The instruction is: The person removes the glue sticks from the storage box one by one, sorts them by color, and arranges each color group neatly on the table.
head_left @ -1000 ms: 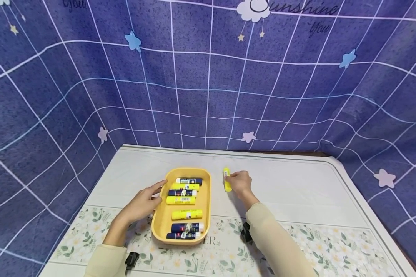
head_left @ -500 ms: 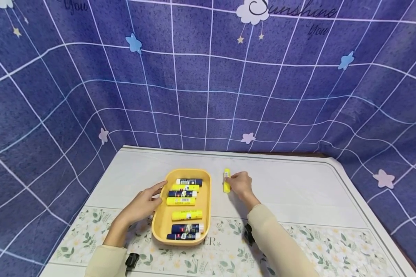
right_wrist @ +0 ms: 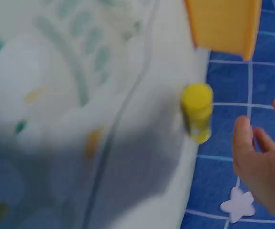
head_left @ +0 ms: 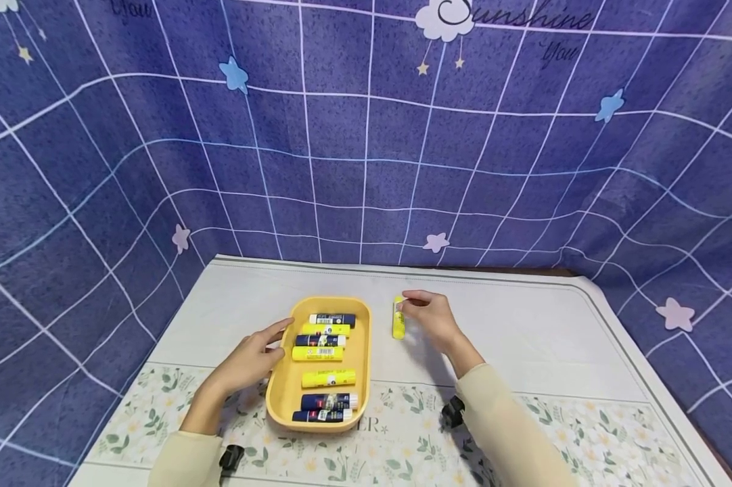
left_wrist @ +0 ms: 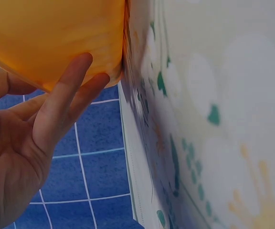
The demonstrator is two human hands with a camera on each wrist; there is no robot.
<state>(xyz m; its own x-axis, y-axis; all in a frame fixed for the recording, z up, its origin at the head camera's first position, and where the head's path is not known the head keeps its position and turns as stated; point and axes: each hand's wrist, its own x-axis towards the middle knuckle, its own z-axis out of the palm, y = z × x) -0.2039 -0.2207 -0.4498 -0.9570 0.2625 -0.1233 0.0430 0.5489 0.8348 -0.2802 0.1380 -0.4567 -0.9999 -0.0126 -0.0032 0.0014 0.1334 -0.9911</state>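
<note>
- A curtained-off nook, homelike in its prints; the room beyond is hidden.
- A blue curtain [head_left: 341, 182] with white grid lines, stars [head_left: 234, 73] and "Sunshine" lettering [head_left: 527, 15] hangs behind the far edge of the tabletop [head_left: 524, 338] and along both sides.
- A white tablecloth [head_left: 494, 304] with a flowered band [head_left: 585, 433] covers it to the rounded far-right corner.
- Glue sticks [head_left: 328, 379] in a yellow tray [head_left: 358, 358] lend a craft-corner look.

Both sleeves [head_left: 507, 426] are plain beige, the wrist devices [head_left: 232, 458] black, seemingly boxy.
</note>
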